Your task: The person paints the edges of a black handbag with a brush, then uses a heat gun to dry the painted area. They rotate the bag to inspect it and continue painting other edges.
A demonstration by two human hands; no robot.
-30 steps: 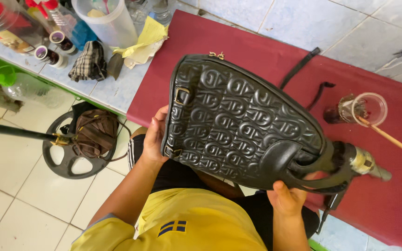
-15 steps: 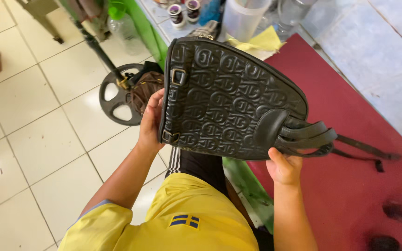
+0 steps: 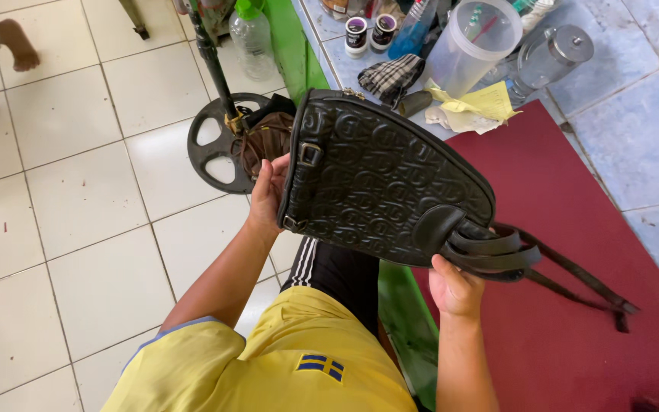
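— Bag (image 3: 379,187), black and bumpy, is that what the person is holding up?

— Yes. It is hanging in the air above the edge of the bench (image 3: 634,152), over the person's lap. Its long way is running from the left hand (image 3: 268,191) across to the right hand (image 3: 455,290).

— Which hand is closer to it?

— Both are touching it. The left fingers are curling around the wide end, by the little buckles. The right fingers are closing under the narrow end, where the straps (image 3: 512,255) are coming out. The straps are trailing down onto the red mat (image 3: 573,336).

— What is sitting in the pots behind it?

— A big clear jug (image 3: 470,46) is standing at the back with thin sticks in it. Two small dark jars (image 3: 368,32) are standing beside it, lids on, so I cannot tell what is inside. A shiny metal pot (image 3: 554,49) is sitting close by with its lid on too.

— And on the floor?

— A plastic bottle (image 3: 252,42) is standing there, near a black wheel (image 3: 219,145).
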